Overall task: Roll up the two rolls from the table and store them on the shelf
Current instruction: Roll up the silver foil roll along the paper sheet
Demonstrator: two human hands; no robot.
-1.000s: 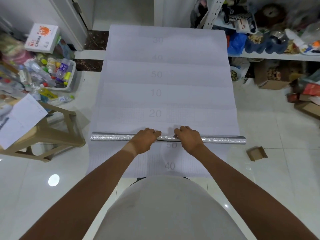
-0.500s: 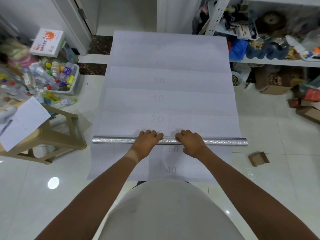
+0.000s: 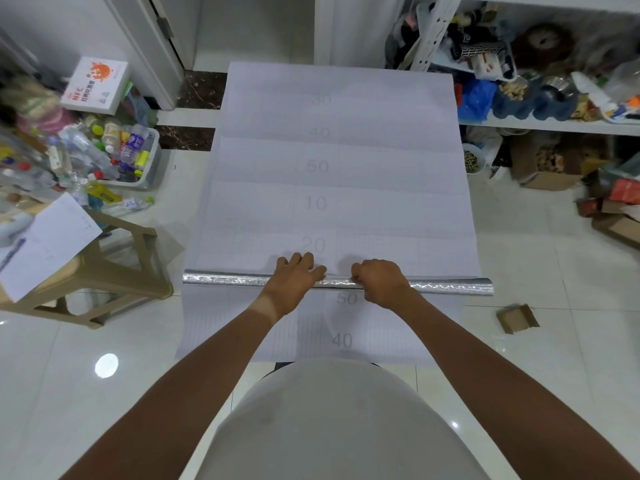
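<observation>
Your roll [image 3: 221,279] lies crosswise on the sheet [image 3: 339,188] before you, both grips on its middle. Stool [image 3: 104,268] left, shelf [image 3: 554,124] right, cardboard scrap [image 3: 517,318] on the floor right.

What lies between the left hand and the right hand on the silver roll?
In the head view, a short bare stretch of the shiny silver foil roll lies between the left hand and right hand; nothing else is there.

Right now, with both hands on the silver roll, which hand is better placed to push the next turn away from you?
Left, probably. The left hand lies over the silver roll with fingers reaching onto the white sheet beyond. The right hand is curled on the roll's near side.
</observation>
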